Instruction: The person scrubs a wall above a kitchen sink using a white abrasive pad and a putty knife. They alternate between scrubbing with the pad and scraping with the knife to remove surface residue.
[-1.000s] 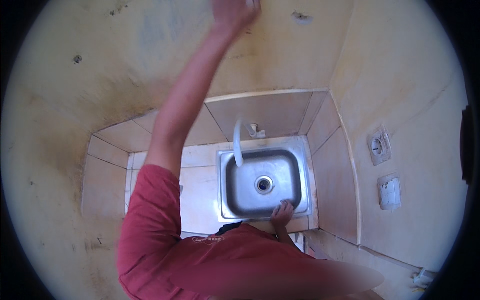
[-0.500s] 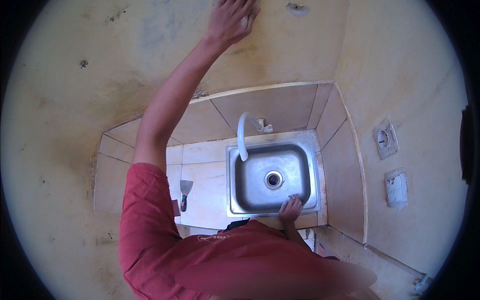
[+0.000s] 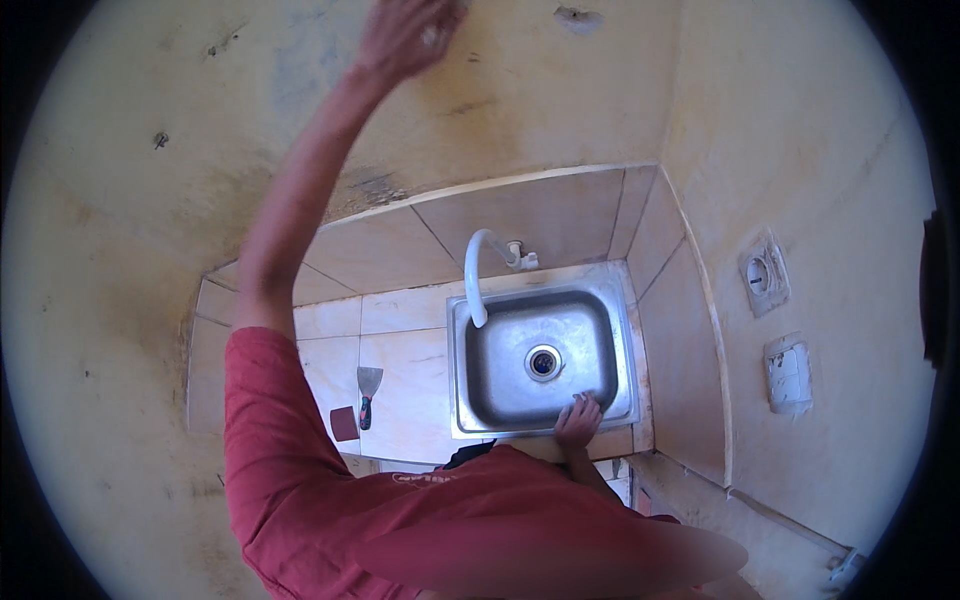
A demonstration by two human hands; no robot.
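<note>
My left hand (image 3: 410, 38) is raised high against the yellowed wall (image 3: 560, 100), with its arm stretched up from a red sleeve. Motion smears its fingers and the upper edge of the picture cuts them off, so whatever they hold is hidden. My right hand (image 3: 578, 422) rests on the front rim of the steel sink (image 3: 460, 400), fingers extended over the edge toward the basin. On the tiled counter left of the sink lie a scraper (image 3: 368, 395) with a dark red-and-black handle and a small reddish-brown square of what looks like sandpaper (image 3: 344, 424).
A white curved faucet (image 3: 472, 265) arches over the basin's left side. Beige tiles (image 3: 530, 215) line the wall behind the counter. On the right wall sit a socket (image 3: 762, 273) and a white switch (image 3: 789, 375). Dark patches and a hole (image 3: 578, 19) mark the plaster.
My left hand has swept left along the wall, its arm moving with it. The reddish-brown square shows more fully now beside the scraper. My right hand stays on the sink rim.
</note>
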